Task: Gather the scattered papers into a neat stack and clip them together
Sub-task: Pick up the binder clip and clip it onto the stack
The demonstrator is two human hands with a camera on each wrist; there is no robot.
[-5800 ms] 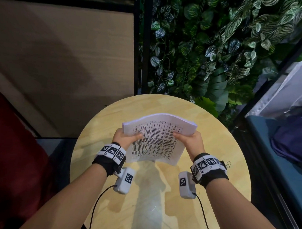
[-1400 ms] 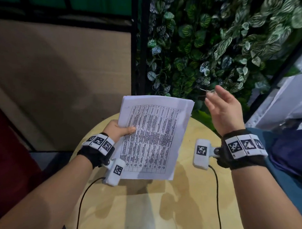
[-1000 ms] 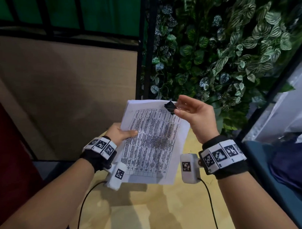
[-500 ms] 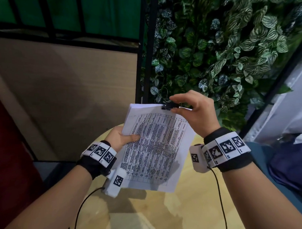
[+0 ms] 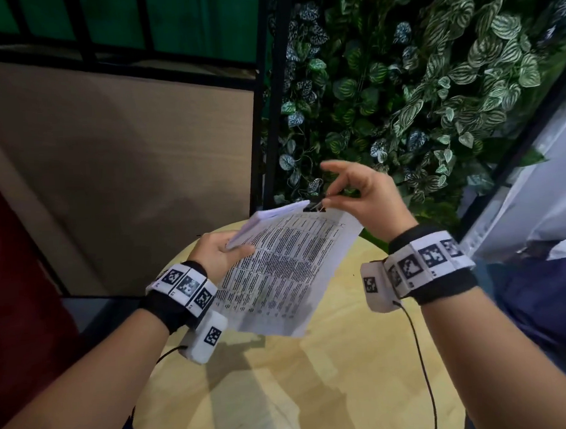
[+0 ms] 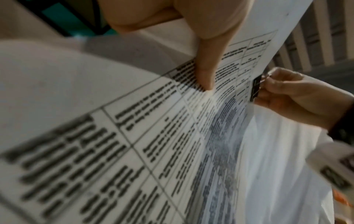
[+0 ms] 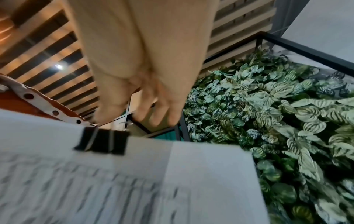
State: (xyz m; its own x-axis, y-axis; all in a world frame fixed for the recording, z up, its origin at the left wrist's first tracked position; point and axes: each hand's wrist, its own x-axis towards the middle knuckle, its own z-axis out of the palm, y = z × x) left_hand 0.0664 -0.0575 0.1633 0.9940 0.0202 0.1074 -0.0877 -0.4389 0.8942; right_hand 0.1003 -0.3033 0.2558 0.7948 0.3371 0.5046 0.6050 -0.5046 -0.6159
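Paper stack (image 5: 277,272) gripped by left hand (image 5: 217,252); right hand (image 5: 367,195) pinches binder clip (image 5: 313,207).

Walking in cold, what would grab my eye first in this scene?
Probably the stack of printed papers held up over the round wooden table, gripped at its left edge by the left hand. Next, the black binder clip on the stack's top edge, its wire handle pinched by the right hand. Behind them hangs a wall of green leaves.
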